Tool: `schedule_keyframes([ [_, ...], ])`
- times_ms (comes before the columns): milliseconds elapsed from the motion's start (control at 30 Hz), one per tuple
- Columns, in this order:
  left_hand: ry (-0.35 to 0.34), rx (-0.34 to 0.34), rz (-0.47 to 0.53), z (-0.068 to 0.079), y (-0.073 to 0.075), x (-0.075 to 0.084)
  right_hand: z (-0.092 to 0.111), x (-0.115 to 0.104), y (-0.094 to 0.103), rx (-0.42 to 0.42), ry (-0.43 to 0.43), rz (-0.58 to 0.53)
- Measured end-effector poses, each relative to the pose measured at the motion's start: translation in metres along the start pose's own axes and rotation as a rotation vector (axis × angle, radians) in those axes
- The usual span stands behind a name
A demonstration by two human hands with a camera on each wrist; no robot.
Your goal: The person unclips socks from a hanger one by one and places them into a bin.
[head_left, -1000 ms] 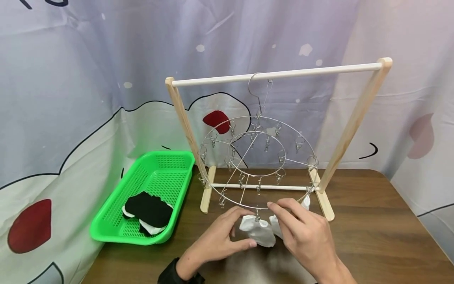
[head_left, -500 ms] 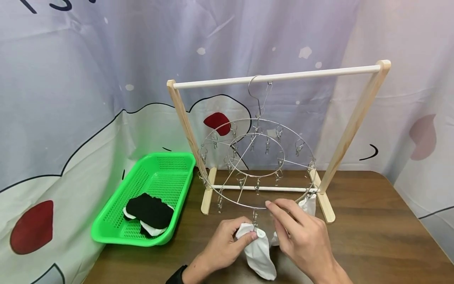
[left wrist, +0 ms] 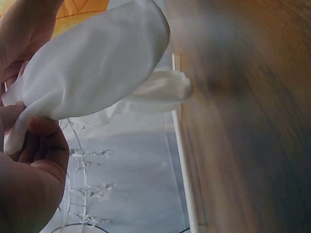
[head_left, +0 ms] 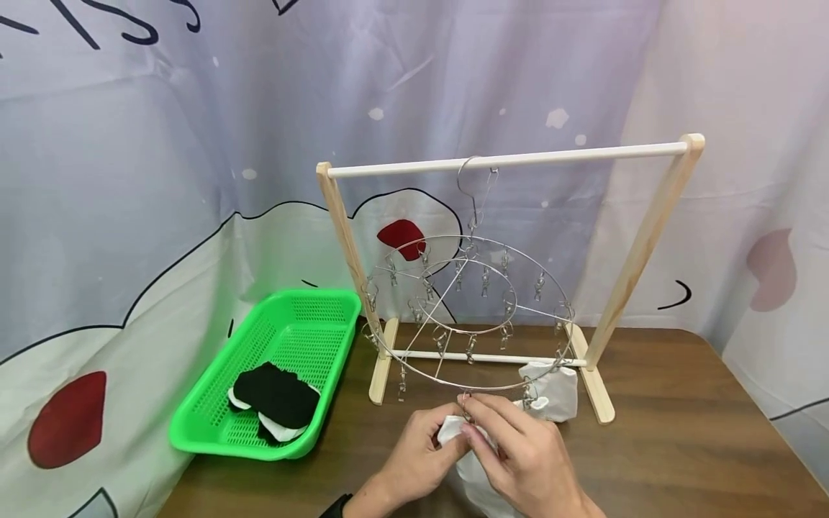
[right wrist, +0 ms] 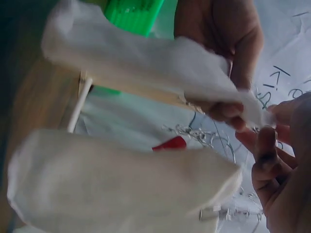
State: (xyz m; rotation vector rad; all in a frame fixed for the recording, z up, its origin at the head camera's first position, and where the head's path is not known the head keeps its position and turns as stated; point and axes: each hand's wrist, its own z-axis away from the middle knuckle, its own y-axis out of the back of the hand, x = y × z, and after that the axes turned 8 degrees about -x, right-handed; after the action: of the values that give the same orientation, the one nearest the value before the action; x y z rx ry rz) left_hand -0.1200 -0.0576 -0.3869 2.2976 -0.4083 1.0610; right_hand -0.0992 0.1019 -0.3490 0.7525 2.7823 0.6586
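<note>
A white sock [head_left: 476, 478] hangs at the front of the round wire clip hanger [head_left: 447, 385], its toe end drooping. My left hand [head_left: 421, 450] pinches its cuff with thumb and fingers. Beside it, my right hand [head_left: 524, 450] pinches the small metal clip [head_left: 467, 411] at the cuff; the fingers partly cover where clip and cloth meet. In the left wrist view the sock [left wrist: 97, 63] stretches out from both hands. More white cloth [head_left: 553, 392] hangs from the hanger's right side, and in the right wrist view a second white sock [right wrist: 121, 179] hangs near a clip [right wrist: 218, 213].
A wooden stand with a white top bar [head_left: 414, 169] carries the hanger by its hook. Several metal clips dangle round its rings. To the left, a green basket [head_left: 194, 432] holds black and white socks [head_left: 275, 392]. A printed curtain [head_left: 291, 108] stands behind the brown table [head_left: 673, 446].
My left hand has closed on the sock's cuff. My right hand has moved left onto the clip. The head view has tilted upward, so the stand appears lower.
</note>
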Motion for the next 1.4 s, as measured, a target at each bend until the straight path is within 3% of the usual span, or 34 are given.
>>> schedule_keyframes([
  [233,0.006,0.007,-0.01,0.004,-0.007,-0.006,-0.002,-0.005,-0.001,0.071,-0.079,-0.195],
  [433,0.024,0.001,-0.024,0.01,-0.015,-0.03,-0.001,-0.007,-0.001,0.114,-0.116,-0.246],
  [533,0.057,-0.024,-0.043,0.013,-0.016,-0.034,-0.001,-0.008,-0.001,0.129,-0.127,-0.282],
  [633,0.135,-0.045,-0.074,0.022,-0.012,-0.033,-0.001,-0.008,-0.001,0.141,-0.124,-0.303],
  [733,0.287,-0.04,-0.07,0.037,0.001,-0.029,-0.001,-0.006,-0.001,0.153,-0.099,-0.316],
  [800,0.402,-0.004,-0.084,0.047,0.017,-0.027,-0.001,-0.005,-0.002,0.163,-0.078,-0.323],
  [900,0.55,0.117,-0.127,0.057,0.054,-0.025,-0.003,-0.004,-0.001,0.172,-0.061,-0.33],
  [1033,0.671,0.347,-0.278,0.064,0.122,-0.021,-0.006,-0.004,0.002,0.163,-0.059,-0.314],
  [1167,0.798,0.499,-0.428,0.078,0.19,-0.022,-0.008,-0.006,0.004,0.144,-0.057,-0.306],
  [1267,0.866,0.522,-0.519,0.095,0.228,-0.029,-0.008,-0.006,0.003,0.135,-0.051,-0.307],
  [1400,0.919,0.459,-0.576,0.115,0.254,-0.034,-0.006,-0.006,0.001,0.122,-0.048,-0.295],
])
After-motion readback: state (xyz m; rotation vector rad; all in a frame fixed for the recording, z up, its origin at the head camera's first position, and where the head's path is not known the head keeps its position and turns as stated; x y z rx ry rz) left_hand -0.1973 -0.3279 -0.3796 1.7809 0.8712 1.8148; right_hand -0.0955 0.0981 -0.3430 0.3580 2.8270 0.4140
